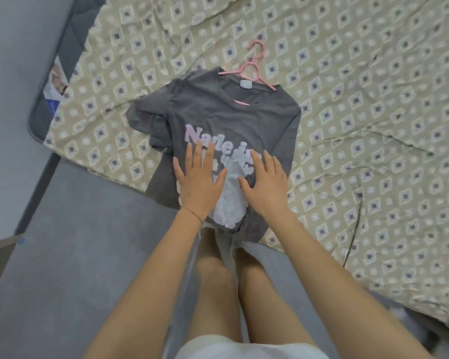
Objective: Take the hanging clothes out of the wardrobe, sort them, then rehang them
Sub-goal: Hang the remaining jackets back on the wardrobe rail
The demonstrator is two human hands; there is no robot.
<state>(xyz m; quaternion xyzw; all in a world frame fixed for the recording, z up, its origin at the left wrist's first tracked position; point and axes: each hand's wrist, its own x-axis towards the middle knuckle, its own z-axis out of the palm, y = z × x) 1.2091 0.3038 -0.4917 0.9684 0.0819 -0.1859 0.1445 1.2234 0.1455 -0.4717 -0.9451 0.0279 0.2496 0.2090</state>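
Bare legs (pixel 218 281) and pale shorts (pixel 244 351) are seen closest, at the near edge of the bed (pixel 373 125), with both forearms reaching forward over it.

A grey T-shirt (pixel 231 117) is laid front-up on the patterned sheet. Its long axis runs away from the person. The collar and a pink hanger (pixel 265 81) point to the far side and slightly right, and the hem is draped over the bed edge in front of the legs. The left sleeve is bunched in folds beside the body of the shirt, while the right side is laid flatter. A second pink hook seems to be visible beyond the first, though this cannot be told for certain.

To the left, the grey floor (pixel 62 255) and the rounded mattress corner (pixel 40 112) are found near the shirt, so little sheet is left on that side. To the right, a wide stretch of wrinkled sheet is left uncovered.

The left hand (pixel 198 177), with a thin bracelet (pixel 192 211) at the wrist, is laid flat on the printed lettering, fingers straight and spread. The right hand (pixel 266 185) is pressed palm-down just beside it, fingers likewise spread; nothing is gripped by either.
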